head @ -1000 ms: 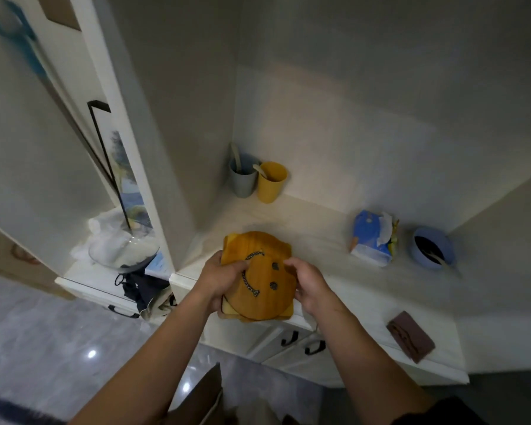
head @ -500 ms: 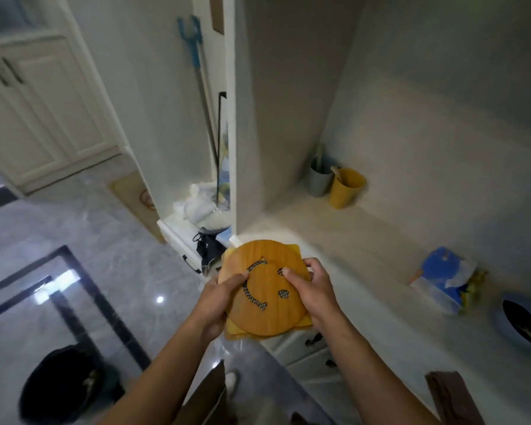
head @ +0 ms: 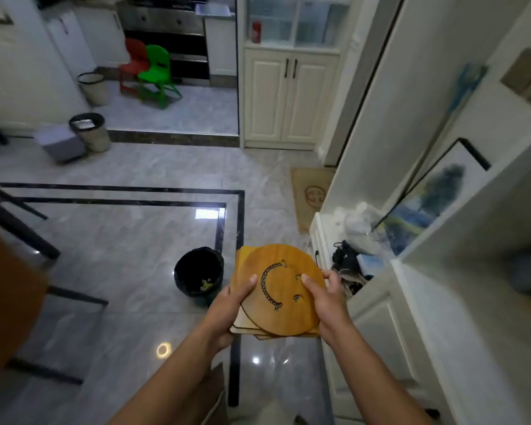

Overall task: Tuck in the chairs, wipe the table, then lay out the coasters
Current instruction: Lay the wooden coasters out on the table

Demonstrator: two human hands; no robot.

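Observation:
A stack of wooden coasters (head: 281,302) is held at chest height over the marble floor. The top one is round with a cut-out smiley face; squarer ones show beneath it. My left hand (head: 227,311) grips the stack's left edge, thumb on top. My right hand (head: 327,302) grips the right edge, thumb on the round coaster. A brown table edge (head: 3,289) with black legs shows at the far left. The chairs of the table are out of view.
A black-lined bin (head: 198,273) stands on the floor just left of the coasters. White shelving and drawers (head: 377,317) run along the right. Two more bins (head: 89,130), a grey stool and small red and green chairs (head: 154,75) stand further off.
I have turned left, away from the counter niche, carrying the coaster stack in both hands. The counter with cups has left the view; the open floor and table edge have come in.

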